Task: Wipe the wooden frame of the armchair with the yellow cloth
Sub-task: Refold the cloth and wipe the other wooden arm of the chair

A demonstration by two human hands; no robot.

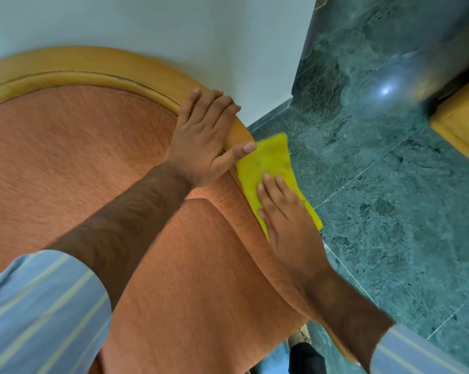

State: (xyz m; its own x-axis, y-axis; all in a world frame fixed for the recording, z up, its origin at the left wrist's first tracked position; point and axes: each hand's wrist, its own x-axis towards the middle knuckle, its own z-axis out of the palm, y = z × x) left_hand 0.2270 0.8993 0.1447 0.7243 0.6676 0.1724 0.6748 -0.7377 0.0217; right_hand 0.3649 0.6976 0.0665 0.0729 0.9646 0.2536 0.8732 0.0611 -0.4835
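The armchair has orange upholstery (79,163) and a curved light wooden frame (93,66) running along the backrest top and down the right side. My left hand (203,139) grips the frame rail at the upper right, fingers wrapped over it and thumb stretched toward the cloth. Just below it, the yellow cloth (268,163) lies draped over the frame's right edge. My right hand (284,211) presses flat on the cloth, fingers extended, holding it against the rail. The wood under the cloth is hidden.
A white wall (201,28) stands right behind the chair back. Green marble floor (390,184) spreads to the right. Another wooden furniture piece (463,125) sits at the right edge. A foot in a sandal (299,338) shows below the seat.
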